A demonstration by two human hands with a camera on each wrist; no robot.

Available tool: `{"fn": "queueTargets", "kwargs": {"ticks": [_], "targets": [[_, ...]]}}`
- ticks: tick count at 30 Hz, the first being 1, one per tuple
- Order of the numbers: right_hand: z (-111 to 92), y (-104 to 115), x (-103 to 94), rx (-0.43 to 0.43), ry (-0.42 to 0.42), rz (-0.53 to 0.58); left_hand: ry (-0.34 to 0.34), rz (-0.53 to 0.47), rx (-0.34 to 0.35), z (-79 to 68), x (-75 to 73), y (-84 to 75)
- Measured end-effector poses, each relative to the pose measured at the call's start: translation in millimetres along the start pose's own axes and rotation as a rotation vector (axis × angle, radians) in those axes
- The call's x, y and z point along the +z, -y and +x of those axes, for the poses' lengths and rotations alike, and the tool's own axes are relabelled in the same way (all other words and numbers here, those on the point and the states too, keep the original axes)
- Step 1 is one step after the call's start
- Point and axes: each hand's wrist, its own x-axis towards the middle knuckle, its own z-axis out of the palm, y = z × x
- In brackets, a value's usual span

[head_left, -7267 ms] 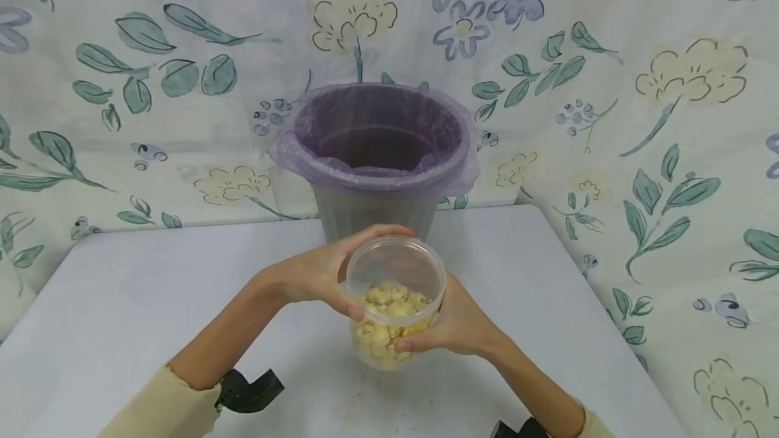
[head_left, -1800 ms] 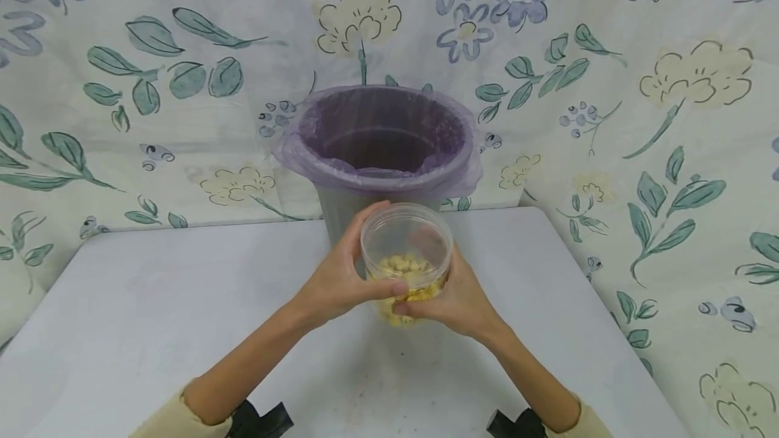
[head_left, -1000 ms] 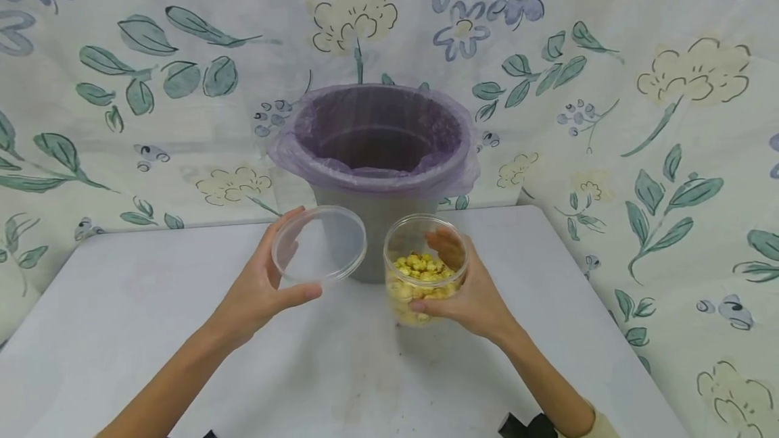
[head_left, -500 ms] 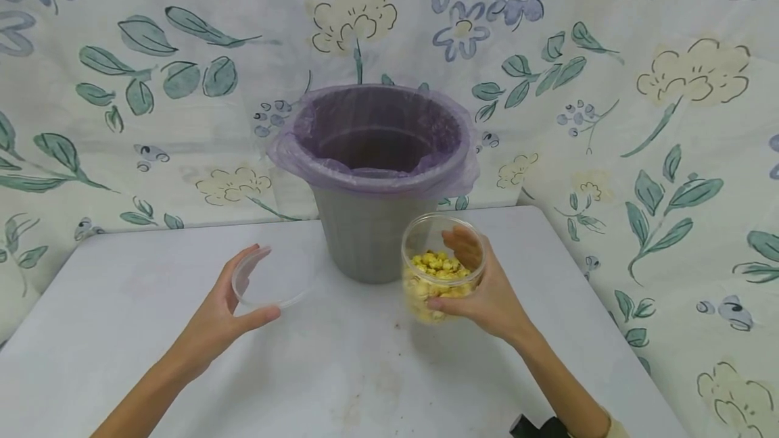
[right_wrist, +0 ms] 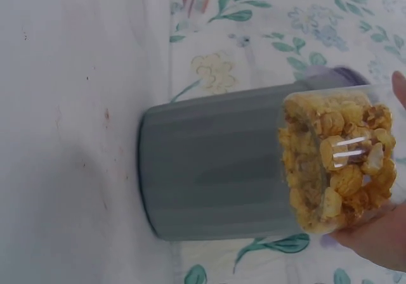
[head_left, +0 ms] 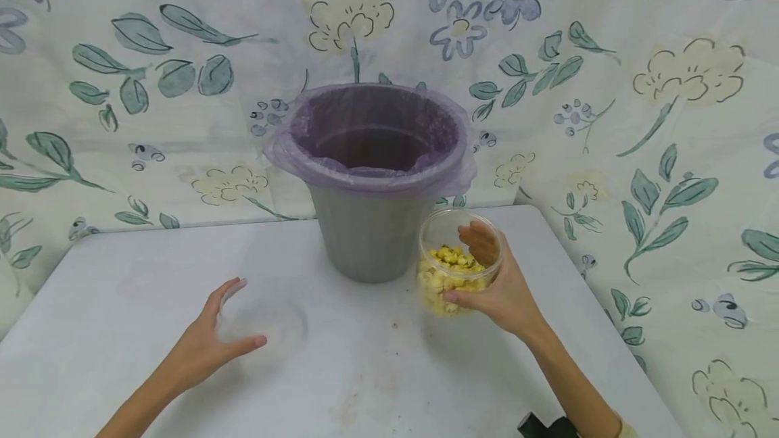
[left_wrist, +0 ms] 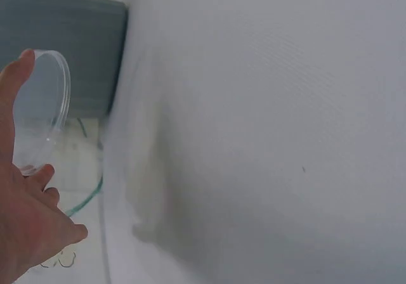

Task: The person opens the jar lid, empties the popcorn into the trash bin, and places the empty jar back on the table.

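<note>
My left hand [head_left: 197, 350] is low over the left part of the table, its thumb and fingers spread round the edge of a clear round lid [left_wrist: 42, 109]. In the head view that lid is only a faint ring against the white. On the other side, my right hand [head_left: 511, 293] grips a clear plastic jar [head_left: 429, 249] from the right, thumb in front and fingers behind. The jar has no lid on and is tilted slightly. Yellow popcorn [right_wrist: 346, 160] fills its lower part. The jar is held above the table, in front of the bin's right side.
A grey bin [head_left: 371, 242] stands at the back middle of the white table [head_left: 140, 276], lined with a purple bag [head_left: 371, 180] folded over its rim. Small crumbs and brownish smears mark the table in front of it. Floral cloth [head_left: 669, 222] hangs behind and to the right.
The lid has come off the jar in my left hand, which has moved left and down toward the table. My right hand has carried the open jar a little to the right.
</note>
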Motion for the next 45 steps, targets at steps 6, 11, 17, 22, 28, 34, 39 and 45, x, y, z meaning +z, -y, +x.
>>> {"fn": "queueTargets", "kwargs": {"ticks": [6, 11, 17, 22, 28, 34, 39, 45], "targets": [[2.4, 2.5, -4.6, 0.011, -0.024, 0.008, 0.008, 0.035, -0.030, 1.0, 2.2, 17.5], [4.5, 3.9, -7.7, 0.007, -0.038, -0.002, -0.003, 0.083, -0.032, 2.6, 4.2, 29.2], [6.5, 5.9, -12.6, -0.011, -0.050, -0.029, 0.003, 0.113, -0.050, 1.5, 4.1, 40.3], [9.2, 9.7, -18.2, -0.013, -0.064, -0.044, -0.015, 0.174, -0.019, 4.2, 3.1, 49.4], [13.1, 13.6, -23.7, 0.001, -0.072, -0.043, -0.040, 0.295, 0.011, 5.8, 1.4, 59.4], [15.2, 15.6, -28.3, 0.019, -0.086, -0.042, -0.003, 0.338, -0.016, 7.1, -0.5, 60.5], [16.7, 18.9, -32.7, 0.031, -0.094, -0.042, 0.000, 0.284, 0.002, 9.9, -10.7, 45.9], [20.1, 21.8, -37.6, 0.028, -0.103, -0.057, -0.025, 0.197, 0.066, 16.0, -32.1, 6.6]]}}
